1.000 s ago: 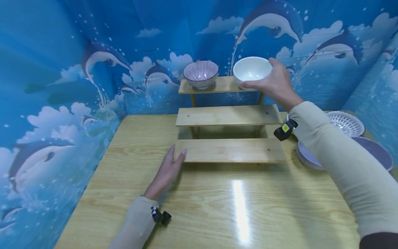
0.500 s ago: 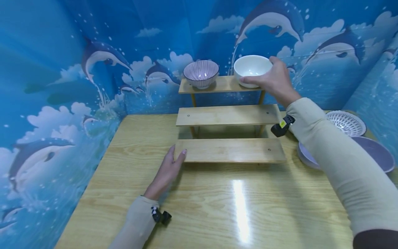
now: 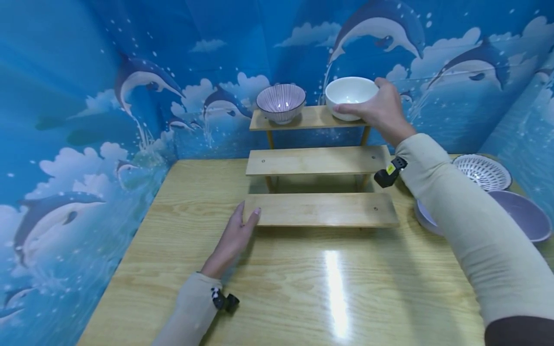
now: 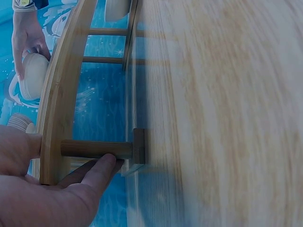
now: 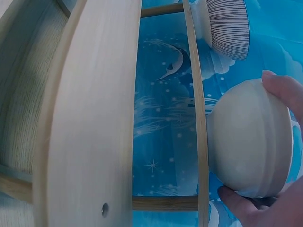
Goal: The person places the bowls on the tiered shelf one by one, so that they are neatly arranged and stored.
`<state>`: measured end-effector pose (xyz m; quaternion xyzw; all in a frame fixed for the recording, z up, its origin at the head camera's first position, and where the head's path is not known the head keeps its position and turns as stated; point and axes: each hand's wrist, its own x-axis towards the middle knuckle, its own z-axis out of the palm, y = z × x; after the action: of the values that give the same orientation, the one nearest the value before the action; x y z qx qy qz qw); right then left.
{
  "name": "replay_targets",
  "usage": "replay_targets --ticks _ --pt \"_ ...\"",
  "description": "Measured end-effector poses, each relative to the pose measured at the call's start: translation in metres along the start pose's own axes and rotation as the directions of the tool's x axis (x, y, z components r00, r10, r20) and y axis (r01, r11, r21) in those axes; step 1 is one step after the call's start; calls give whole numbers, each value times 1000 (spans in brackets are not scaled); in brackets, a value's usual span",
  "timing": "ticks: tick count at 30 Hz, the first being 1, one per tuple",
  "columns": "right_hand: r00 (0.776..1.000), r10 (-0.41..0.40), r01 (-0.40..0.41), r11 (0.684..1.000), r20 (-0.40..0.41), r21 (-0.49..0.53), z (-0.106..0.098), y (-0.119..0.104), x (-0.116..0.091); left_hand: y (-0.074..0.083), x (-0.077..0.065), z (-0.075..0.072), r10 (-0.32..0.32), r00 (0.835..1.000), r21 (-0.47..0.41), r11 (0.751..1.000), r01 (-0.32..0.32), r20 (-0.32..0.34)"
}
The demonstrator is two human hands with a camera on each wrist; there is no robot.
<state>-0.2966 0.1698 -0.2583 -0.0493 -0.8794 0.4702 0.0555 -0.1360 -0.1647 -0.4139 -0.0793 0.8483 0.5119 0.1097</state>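
A three-tier wooden shelf rack (image 3: 320,209) stands on the table. My left hand (image 3: 231,238) grips the left end of its lowest board, with the thumb on top; in the left wrist view the fingers (image 4: 97,182) reach beneath the board by a round leg. At the right end of the top tier, my right hand (image 3: 385,113) holds a white bowl (image 3: 349,91) by its side, upright. The right wrist view shows the bowl's base (image 5: 214,146) at the top board, thumb and fingers spread around its wall. Left of it, a purple striped bowl (image 3: 280,103) sits on the same board.
On the table at the right are a patterned white bowl (image 3: 482,170) and a purple bowl (image 3: 521,216), partly behind the right sleeve (image 3: 459,206). A dolphin-print backdrop (image 3: 173,62) encloses the back and sides of the wooden table (image 3: 277,288).
The white bowl has shifted slightly up and back over the top tier, and the right forearm has drifted a little left. My left hand keeps its hold on the rack.
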Motion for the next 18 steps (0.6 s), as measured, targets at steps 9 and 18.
replay_targets --ticks 9,18 --pt "1000 -9 9 1000 -3 1 -1 0 0 2 -1 0 22 1000 -19 1000 -22 1" --pt "997 -67 67 998 35 5 -3 4 -2 0 -1 0 24 1000 -28 999 -24 4"
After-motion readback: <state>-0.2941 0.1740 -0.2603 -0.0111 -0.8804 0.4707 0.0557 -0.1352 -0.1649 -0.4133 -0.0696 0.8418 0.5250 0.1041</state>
